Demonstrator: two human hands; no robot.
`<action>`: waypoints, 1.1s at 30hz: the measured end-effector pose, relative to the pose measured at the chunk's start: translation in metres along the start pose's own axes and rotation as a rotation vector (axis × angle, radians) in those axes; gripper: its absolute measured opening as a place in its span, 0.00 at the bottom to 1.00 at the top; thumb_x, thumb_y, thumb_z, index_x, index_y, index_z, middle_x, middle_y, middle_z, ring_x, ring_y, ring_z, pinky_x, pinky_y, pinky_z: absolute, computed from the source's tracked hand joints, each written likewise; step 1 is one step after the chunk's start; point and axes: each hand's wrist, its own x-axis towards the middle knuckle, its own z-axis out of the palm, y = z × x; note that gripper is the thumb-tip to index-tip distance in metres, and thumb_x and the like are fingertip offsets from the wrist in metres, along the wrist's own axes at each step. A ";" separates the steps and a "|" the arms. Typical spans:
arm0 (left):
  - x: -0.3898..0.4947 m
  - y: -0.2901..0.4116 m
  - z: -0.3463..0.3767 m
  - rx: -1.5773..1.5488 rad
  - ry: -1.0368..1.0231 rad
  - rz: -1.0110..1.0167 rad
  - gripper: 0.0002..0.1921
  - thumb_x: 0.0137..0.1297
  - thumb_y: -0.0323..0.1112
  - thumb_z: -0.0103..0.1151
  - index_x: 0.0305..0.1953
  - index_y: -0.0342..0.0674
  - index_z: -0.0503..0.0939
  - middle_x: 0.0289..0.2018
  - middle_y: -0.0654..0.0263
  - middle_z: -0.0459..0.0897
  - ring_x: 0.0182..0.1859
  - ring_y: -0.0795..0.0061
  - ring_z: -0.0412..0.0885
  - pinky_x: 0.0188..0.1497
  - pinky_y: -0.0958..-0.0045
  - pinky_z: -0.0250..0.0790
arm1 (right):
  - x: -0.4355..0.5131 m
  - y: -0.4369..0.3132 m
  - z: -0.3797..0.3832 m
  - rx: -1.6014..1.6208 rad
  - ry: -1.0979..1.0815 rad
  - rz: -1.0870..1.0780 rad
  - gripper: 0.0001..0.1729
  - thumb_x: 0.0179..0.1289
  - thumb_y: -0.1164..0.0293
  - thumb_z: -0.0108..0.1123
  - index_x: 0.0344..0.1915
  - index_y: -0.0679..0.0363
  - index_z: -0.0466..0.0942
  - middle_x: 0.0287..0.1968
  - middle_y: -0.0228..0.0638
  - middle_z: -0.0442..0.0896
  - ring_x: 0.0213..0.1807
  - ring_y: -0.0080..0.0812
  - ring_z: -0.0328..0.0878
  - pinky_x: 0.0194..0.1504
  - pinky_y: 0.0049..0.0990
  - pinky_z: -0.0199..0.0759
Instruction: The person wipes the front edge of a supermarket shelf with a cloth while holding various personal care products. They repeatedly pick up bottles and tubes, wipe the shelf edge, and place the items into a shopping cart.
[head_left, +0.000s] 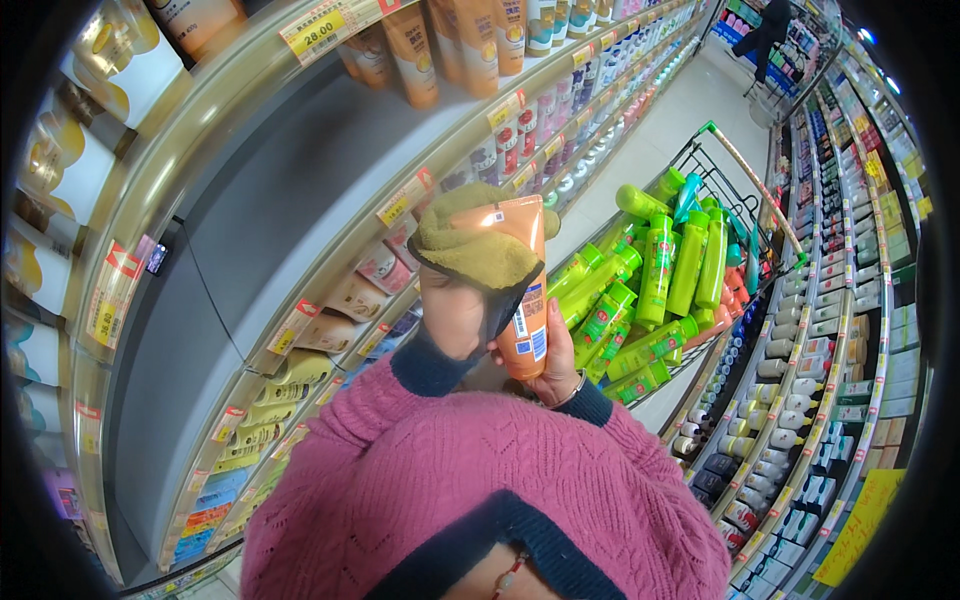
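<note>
My right hand (557, 360) grips the capped lower end of an orange squeeze tube (531, 300), which stands cap down with its wide flat end up. My left hand (452, 311) holds a yellow-green cloth with a dark edge (480, 251) against the tube's upper part; the cloth hides most of those fingers. Similar orange tubes (480, 49) stand at the back of the grey shelf (277, 165) on the left. Beyond my right hand, a wire shopping cart (739, 176) holds a heap of green bottles (656, 270), with teal and orange containers among them.
Stocked shelves with price strips (517, 176) run along the left side, and shelves of jars and bottles (784, 367) line the right. A pale tiled aisle floor (720, 94) lies between them. At the far end a person in dark clothes (772, 34) is partly visible.
</note>
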 end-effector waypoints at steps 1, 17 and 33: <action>0.000 0.001 0.001 -0.022 -0.010 -0.021 0.17 0.57 0.20 0.61 0.49 0.35 0.75 0.42 0.64 0.81 0.40 0.77 0.79 0.42 0.73 0.74 | 0.000 0.000 0.000 -0.006 0.033 -0.009 0.36 0.69 0.40 0.33 0.55 0.61 0.68 0.39 0.46 0.81 0.34 0.46 0.82 0.29 0.36 0.78; -0.029 -0.081 -0.030 0.594 -0.294 0.099 0.20 0.56 0.32 0.64 0.50 0.37 0.73 0.46 0.60 0.79 0.50 0.70 0.76 0.49 0.68 0.70 | 0.025 -0.029 0.007 -0.096 0.161 -0.274 0.28 0.71 0.52 0.41 0.57 0.63 0.67 0.51 0.41 0.78 0.50 0.35 0.78 0.53 0.33 0.73; -0.022 -0.090 -0.034 0.073 -0.361 -0.806 0.21 0.68 0.34 0.54 0.60 0.40 0.65 0.51 0.64 0.74 0.51 0.75 0.76 0.50 0.73 0.73 | -0.006 -0.058 -0.009 -0.815 0.183 -0.737 0.25 0.62 0.71 0.62 0.57 0.64 0.67 0.47 0.32 0.78 0.47 0.22 0.75 0.49 0.25 0.71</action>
